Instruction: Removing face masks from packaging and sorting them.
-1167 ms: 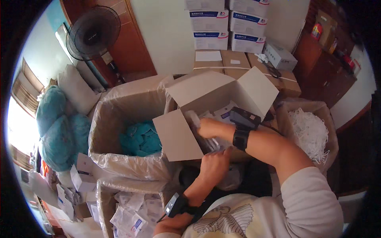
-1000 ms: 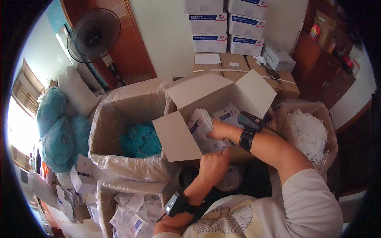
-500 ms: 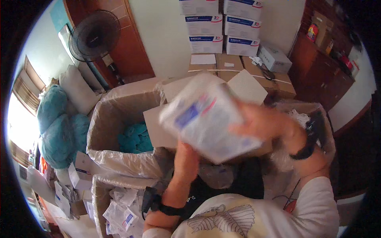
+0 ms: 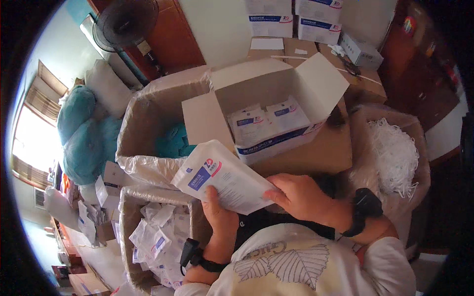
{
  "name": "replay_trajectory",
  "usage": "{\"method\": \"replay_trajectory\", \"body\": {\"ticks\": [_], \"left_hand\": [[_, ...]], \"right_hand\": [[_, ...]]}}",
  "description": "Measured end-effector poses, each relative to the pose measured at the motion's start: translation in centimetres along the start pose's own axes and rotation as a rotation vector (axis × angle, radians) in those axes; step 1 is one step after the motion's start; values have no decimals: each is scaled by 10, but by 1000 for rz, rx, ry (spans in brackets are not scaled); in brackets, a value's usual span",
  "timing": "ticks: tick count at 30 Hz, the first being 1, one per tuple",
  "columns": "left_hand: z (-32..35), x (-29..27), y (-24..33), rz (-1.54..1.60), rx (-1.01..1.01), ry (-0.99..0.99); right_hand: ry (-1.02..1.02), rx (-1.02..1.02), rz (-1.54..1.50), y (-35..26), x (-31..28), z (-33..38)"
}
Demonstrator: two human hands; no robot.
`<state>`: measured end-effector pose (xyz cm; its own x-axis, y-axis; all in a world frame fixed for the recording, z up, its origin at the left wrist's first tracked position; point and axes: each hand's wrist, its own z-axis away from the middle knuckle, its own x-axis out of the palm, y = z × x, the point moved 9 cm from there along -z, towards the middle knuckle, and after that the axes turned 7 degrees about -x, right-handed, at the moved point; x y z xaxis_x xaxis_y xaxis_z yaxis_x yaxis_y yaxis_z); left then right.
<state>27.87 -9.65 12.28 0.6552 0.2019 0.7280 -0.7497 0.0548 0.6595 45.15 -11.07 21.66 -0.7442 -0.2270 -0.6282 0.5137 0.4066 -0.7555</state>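
**White packet (image 4: 232, 181) gripped near the centre of my view**

I grasp the packet with both hands, its printed face turned up towards me and its length slanting from ten o'clock to four. I can't tell whether it is a single one or a thin stack. My left hand (image 4: 220, 217) pinches the edge at six o'clock, thumb lying on the front, the other fingers hidden behind. My right hand (image 4: 306, 200) grips the end at four o'clock, thumb over the face. A black strapped device (image 4: 368, 203) sits on my right wrist, and another on my left.

From the packet, at one o'clock, an open white carton (image 4: 276, 144) has its flaps spread; inside, similar packets (image 4: 249, 122) lie in two piles side by side. At ten o'clock a plastic-lined box (image 4: 148, 166) holds teal pieces (image 4: 174, 143). Between seven and eight, a second lined box (image 4: 198, 224) holds a loose heap of white packets (image 4: 155, 241). At three o'clock, well apart, a brown box (image 4: 364, 170) carries a tangle of white loops (image 4: 394, 158). Farther off, a dark fan (image 4: 126, 20) stands at eleven, and stacked white boxes (image 4: 318, 28) at one.
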Motion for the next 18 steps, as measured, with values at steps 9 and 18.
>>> {"method": "replay_trajectory", "body": {"ticks": [9, 18], "left_hand": [[25, -44, 7, -327, -21, 189], [56, 63, 28, -1947, 467, -566]], "right_hand": [[30, -45, 9, 20, 32, -11], [-386, -268, 264, 9, 88, 0]]}}
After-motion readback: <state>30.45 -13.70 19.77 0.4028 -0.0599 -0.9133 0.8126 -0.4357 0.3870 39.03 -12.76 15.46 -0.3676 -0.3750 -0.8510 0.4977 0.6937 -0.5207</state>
